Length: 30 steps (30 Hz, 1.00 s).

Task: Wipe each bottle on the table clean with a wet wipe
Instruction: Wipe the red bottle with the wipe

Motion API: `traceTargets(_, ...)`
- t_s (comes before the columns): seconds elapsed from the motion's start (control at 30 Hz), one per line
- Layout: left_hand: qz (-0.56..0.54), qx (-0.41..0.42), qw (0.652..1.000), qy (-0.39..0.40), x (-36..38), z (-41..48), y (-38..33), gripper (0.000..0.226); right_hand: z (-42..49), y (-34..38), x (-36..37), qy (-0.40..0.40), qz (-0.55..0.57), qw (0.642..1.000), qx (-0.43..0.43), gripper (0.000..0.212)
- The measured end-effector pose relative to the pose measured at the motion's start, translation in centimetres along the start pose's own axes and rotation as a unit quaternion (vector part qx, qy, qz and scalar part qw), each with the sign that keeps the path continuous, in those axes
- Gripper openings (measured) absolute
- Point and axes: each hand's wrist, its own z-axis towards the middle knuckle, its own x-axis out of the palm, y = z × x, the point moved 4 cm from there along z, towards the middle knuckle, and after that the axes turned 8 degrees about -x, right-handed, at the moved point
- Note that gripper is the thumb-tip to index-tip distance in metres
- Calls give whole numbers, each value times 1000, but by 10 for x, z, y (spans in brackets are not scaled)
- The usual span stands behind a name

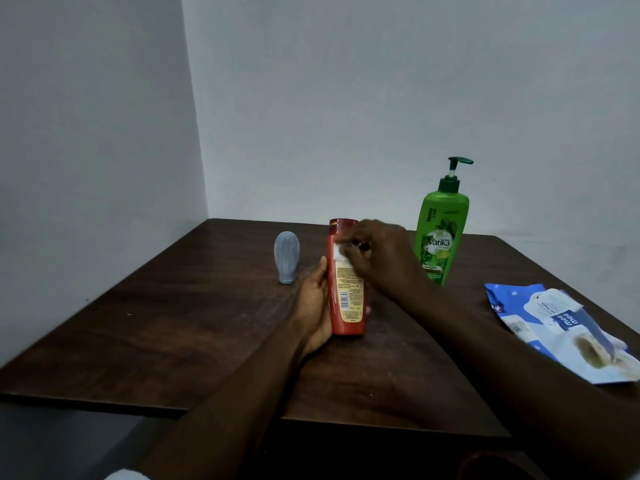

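Observation:
A red bottle (347,292) with a yellow back label stands upright near the middle of the dark wooden table (180,327). My left hand (317,306) grips its lower left side. My right hand (377,254) presses a small white wet wipe (337,252) against the bottle's upper part. A tall green pump bottle (441,233) stands behind and to the right, apart from both hands. A small pale blue-grey bottle (286,256) stands cap-down at the left of the red one.
A blue and white pack of wet wipes (554,327) lies flat near the table's right edge. White walls meet in a corner behind the table. The table's front edge runs just below my forearms.

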Motion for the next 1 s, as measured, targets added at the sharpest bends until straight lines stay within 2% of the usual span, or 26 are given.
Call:
traceTargets(0.1, 6, -7, 1000, -2, -1, 0, -1, 47, 21, -7, -1, -34, 11, 999, 22, 16)
traceTargets(0.33, 12, -7, 1000, -4, -2, 2, -1, 51, 16, -7, 1, -33, -11, 999, 1, 18)
traceTargets(0.6, -37, -19, 999, -10, 0, -4, 0, 47, -54, 22, 13, 85, 1, 995, -60, 25)
traceTargets(0.73, -42, -17, 999, 3, 3, -3, -1, 53, -94, 35, 22, 133, 10, 986, -98, 20)
traceTargets(1.0, -32, -10, 999, -2, 6, -7, -2, 59, -71, 34, 15, 118, 2, 989, -88, 25)
